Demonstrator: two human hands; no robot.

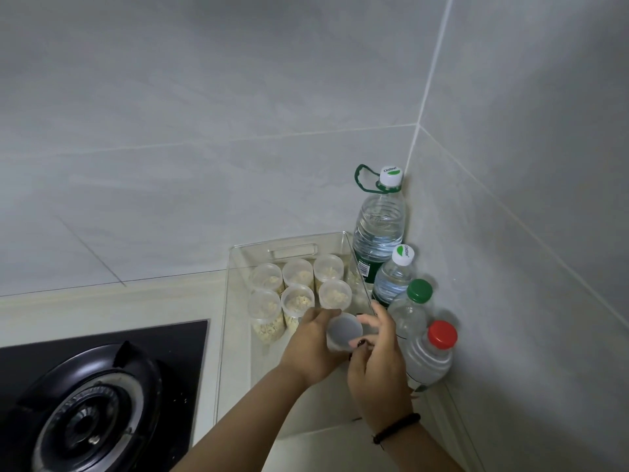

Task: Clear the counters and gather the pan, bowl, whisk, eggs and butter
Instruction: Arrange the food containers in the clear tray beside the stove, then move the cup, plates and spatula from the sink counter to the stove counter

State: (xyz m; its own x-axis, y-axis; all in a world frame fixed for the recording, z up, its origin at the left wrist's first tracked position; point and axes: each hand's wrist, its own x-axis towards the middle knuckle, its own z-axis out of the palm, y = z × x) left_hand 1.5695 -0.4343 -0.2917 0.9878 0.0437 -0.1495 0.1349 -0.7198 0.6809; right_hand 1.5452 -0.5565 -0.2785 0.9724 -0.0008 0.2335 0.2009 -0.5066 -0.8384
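Holding a lidded jar [344, 332] between them, the left hand [311, 345] and right hand [377, 366] both gripped it just above the clear bin [238, 301]. In the bin's far half stood six oat jars [296, 294]. Right of the bin, red-capped [429, 356] and green-capped bottles [410, 310] preceded two water bottles [379, 226] whose caps read "Cestbon". A burner [85, 413] lay left of the bin.
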